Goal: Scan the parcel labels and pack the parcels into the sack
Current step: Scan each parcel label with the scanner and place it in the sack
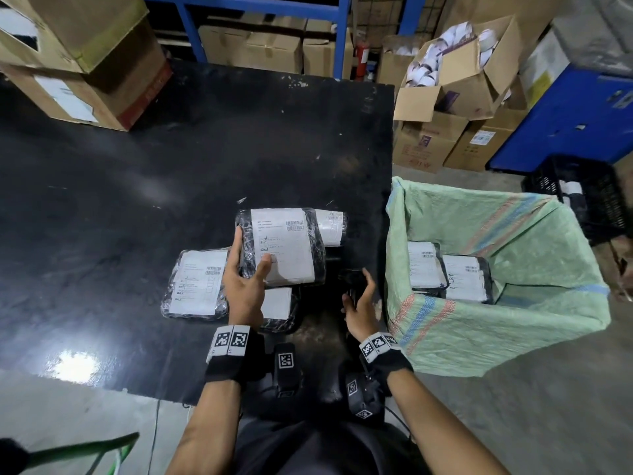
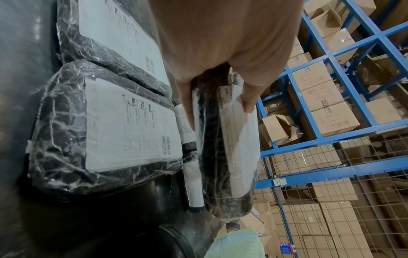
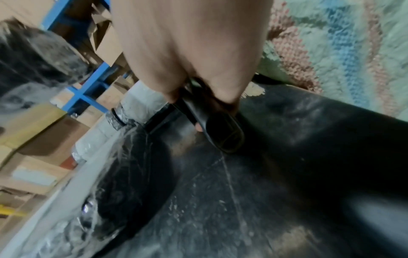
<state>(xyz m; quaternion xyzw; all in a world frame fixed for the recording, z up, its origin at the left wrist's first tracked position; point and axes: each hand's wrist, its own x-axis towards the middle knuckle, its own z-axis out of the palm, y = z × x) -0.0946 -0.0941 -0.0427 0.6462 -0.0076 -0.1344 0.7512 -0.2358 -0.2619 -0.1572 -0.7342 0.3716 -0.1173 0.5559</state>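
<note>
My left hand [image 1: 247, 269] grips a black plastic-wrapped parcel [image 1: 284, 245] by its near left corner, thumb on the white label; the left wrist view shows this parcel [image 2: 227, 157] edge-on, pinched in the left hand [image 2: 220, 99]. My right hand [image 1: 356, 286] holds a black scanner [image 3: 218, 129] low over the black table [image 1: 171, 166], just right of the parcels. More wrapped parcels lie on the table: one to the left [image 1: 197, 282], one beneath [image 1: 279, 303] and one behind [image 1: 330, 226]. The open green woven sack [image 1: 513, 313] stands at the table's right edge with two parcels [image 1: 424, 265] [image 1: 467, 277] inside.
Stacked cardboard boxes [image 1: 85, 63] sit on the table's far left corner. Open cartons [image 1: 462, 80] stand on the floor beyond the sack, with a black crate [image 1: 582, 193] and a blue cabinet [image 1: 575, 114] to the right. Blue racking [image 1: 267, 5] rises behind the table.
</note>
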